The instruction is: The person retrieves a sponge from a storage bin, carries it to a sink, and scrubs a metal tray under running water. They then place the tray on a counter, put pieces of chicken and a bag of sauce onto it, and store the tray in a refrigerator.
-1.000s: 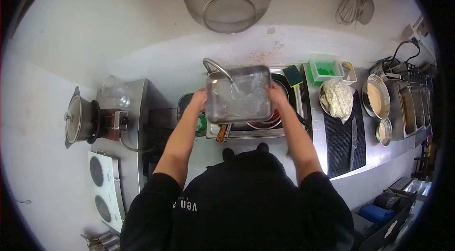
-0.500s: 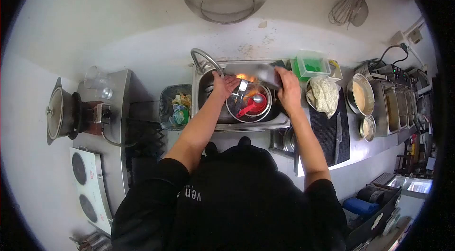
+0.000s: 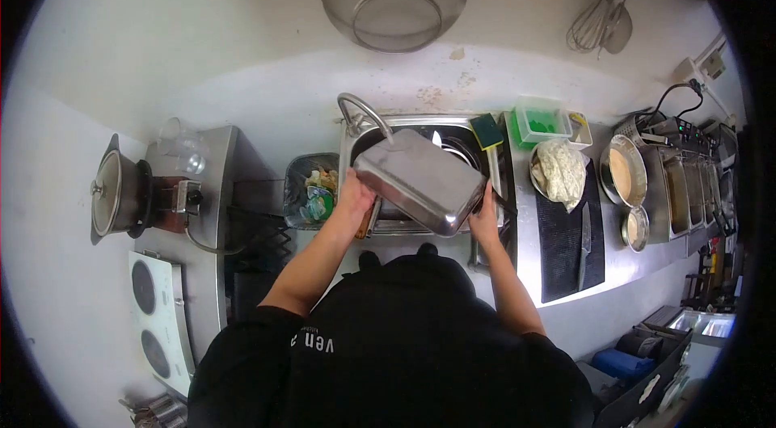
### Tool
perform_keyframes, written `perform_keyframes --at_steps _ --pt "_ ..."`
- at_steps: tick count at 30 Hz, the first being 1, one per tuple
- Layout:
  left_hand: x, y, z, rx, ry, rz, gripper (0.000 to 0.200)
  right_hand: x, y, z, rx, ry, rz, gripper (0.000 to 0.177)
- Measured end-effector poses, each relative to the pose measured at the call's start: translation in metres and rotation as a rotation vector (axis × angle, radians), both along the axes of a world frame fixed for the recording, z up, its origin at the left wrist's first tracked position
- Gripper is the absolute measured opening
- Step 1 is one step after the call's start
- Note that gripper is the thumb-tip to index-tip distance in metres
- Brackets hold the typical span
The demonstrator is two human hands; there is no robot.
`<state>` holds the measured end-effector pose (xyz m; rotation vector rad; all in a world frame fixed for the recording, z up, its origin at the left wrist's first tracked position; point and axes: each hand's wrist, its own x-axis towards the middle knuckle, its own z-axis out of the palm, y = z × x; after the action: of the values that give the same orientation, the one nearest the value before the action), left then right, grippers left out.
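I hold a rectangular stainless steel food pan over the sink, tilted with its outer base toward me. My left hand is closed on the pan's left end. At the opposite end my right hand grips the edge, its fingers partly hidden. The curved faucet reaches over the pan's far left corner. Behind the pan, part of a round metal bowl shows in the sink; the rest is covered. A green and yellow sponge lies at the sink's back right corner.
A bin with scraps stands left of the sink. On the right counter are a green-filled plastic tub, a cloth-covered bowl, a knife on a black mat, and two metal bowls. A large strainer hangs ahead.
The food pan has come into both hands over the sink, hiding the bowl, red item and spoon seen before. My left hand, open under the faucet earlier, has closed on the pan.
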<state>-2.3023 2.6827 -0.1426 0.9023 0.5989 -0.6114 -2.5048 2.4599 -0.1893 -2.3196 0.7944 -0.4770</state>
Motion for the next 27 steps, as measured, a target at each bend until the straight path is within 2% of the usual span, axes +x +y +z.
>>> perform_keyframes --at_steps 1,2,3,4,6,7,8,10,12,14,15,16,18,19,20,22,23,24,27 --pt "0.004 0.014 -0.018 0.0 -0.008 0.004 0.05 0.003 -0.002 -0.016 0.568 -0.046 -0.006 0.083" --pt "0.015 0.033 -0.052 -0.135 -0.011 -0.012 0.053 0.005 -0.004 -0.023 1.135 -0.087 -0.01 0.076" --pt "0.022 0.046 -0.071 -0.269 -0.013 -0.027 0.055 0.007 0.009 0.002 1.295 -0.152 0.004 0.051" --pt "0.021 0.054 -0.065 -0.269 -0.018 -0.023 0.055 0.016 0.007 -0.009 1.296 -0.153 0.01 0.051" --pt "0.017 0.065 -0.037 -0.282 -0.055 0.042 0.059 0.043 -0.003 -0.049 1.681 -0.089 0.047 0.041" --pt "0.014 0.067 -0.023 -0.281 -0.06 0.059 0.06 0.057 0.001 -0.052 1.742 -0.032 0.068 0.05" --pt "0.017 0.072 -0.025 -0.282 -0.065 0.067 0.06 0.072 0.009 -0.04 1.741 -0.028 0.077 0.05" --pt "0.024 0.083 -0.032 -0.266 -0.157 0.054 0.06 0.098 0.027 -0.001 1.611 0.048 0.054 0.061" --pt "0.027 0.088 -0.018 -0.259 -0.186 0.056 0.061 0.13 0.032 -0.04 1.674 0.002 -0.009 0.065" --pt "0.035 0.091 -0.01 -0.249 -0.21 0.049 0.062 0.156 0.026 -0.069 1.658 -0.119 0.093 0.065" --pt "0.04 0.092 -0.011 -0.153 -0.179 -0.016 0.063 0.162 0.023 -0.067 1.747 -0.218 0.157 0.063" --pt "0.043 0.093 -0.012 -0.059 -0.147 -0.081 0.064 0.165 0.018 -0.064 1.513 -0.235 -0.086 0.059" --pt "0.046 0.089 -0.026 -0.018 -0.175 -0.164 0.061 0.164 -0.007 -0.056 1.573 -0.249 0.034 0.059" --pt "0.046 0.082 -0.031 0.034 -0.127 -0.218 0.059 0.169 -0.019 -0.066 1.558 -0.339 0.137 0.064" --pt "0.045 0.076 -0.039 0.085 -0.077 -0.276 0.057 0.168 -0.022 -0.045 1.464 -0.359 0.015 0.064" --pt "0.049 0.063 -0.064 0.08 -0.045 -0.267 0.054 0.172 -0.042 -0.036 1.368 -0.31 0.002 0.061" --pt "0.052 0.056 -0.08 0.095 -0.04 -0.222 0.053 0.171 -0.044 -0.018 1.291 -0.365 0.056 0.071" --pt "0.052 0.046 -0.077 0.109 -0.036 -0.175 0.052 0.173 -0.05 -0.009 1.281 -0.369 0.045 0.071" --pt "0.048 0.021 -0.082 0.113 -0.013 -0.219 0.052 0.183 -0.067 -0.004 1.047 -0.391 -0.062 0.068"
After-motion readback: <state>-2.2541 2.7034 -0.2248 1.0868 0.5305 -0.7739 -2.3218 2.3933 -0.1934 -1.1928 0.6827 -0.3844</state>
